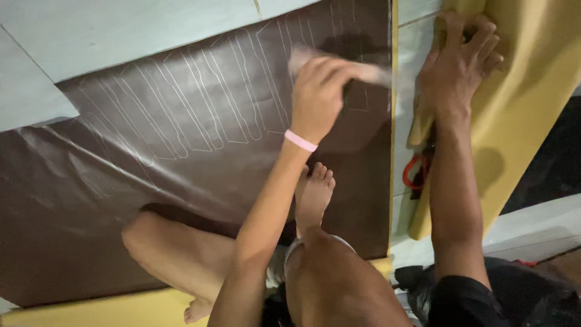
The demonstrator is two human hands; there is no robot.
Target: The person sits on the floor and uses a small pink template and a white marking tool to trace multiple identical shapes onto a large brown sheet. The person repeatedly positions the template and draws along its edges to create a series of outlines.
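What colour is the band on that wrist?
Pink; the wristband sits just below the left hand, clearest in the head view.
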